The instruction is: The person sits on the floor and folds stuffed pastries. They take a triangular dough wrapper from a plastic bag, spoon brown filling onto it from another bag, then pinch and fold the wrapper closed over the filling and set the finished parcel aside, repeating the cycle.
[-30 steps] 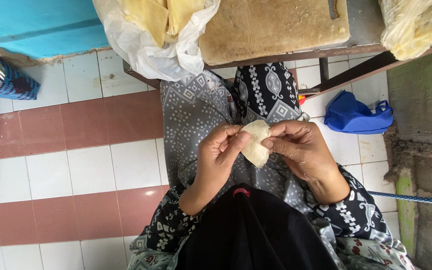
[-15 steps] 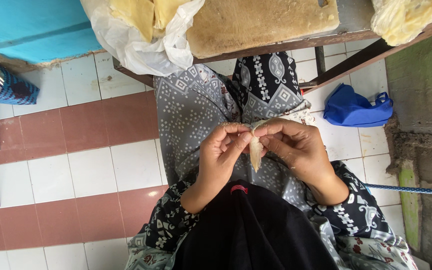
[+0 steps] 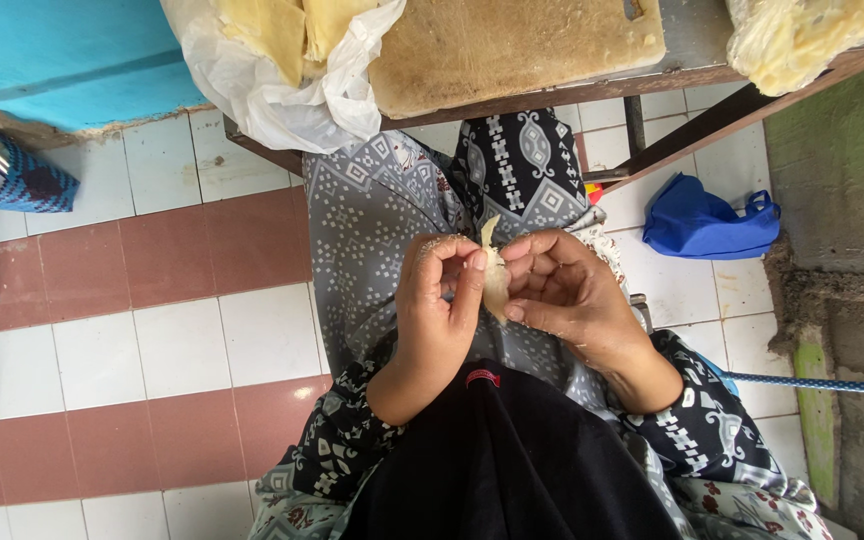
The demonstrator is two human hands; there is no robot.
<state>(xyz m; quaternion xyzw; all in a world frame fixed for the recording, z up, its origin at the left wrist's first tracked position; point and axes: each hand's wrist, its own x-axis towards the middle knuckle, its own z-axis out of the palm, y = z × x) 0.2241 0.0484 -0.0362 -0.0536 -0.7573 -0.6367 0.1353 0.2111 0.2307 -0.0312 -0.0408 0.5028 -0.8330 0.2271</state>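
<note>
Over my lap, my left hand [image 3: 439, 300] and my right hand [image 3: 560, 292] meet around a small pale piece of dough [image 3: 493, 275]. The dough is folded thin and stands on edge between the fingertips of both hands. My left thumb and forefinger pinch its left side. My right fingers curl around its right side. Both hands look dusted with flour. Below them lies my patterned grey and black clothing [image 3: 382, 215].
A wooden board [image 3: 522, 50] rests on a low table ahead. A white plastic bag with yellow dough sheets [image 3: 272, 50] sits at its left, another bag [image 3: 802, 35] at its right. A blue bag [image 3: 707, 220] lies on the tiled floor [image 3: 152, 300]. A concrete wall [image 3: 842, 200] stands right.
The dough piece was a flat open sheet held between both hands. It is now folded narrow and pinched on edge. The hands have drawn closer together.
</note>
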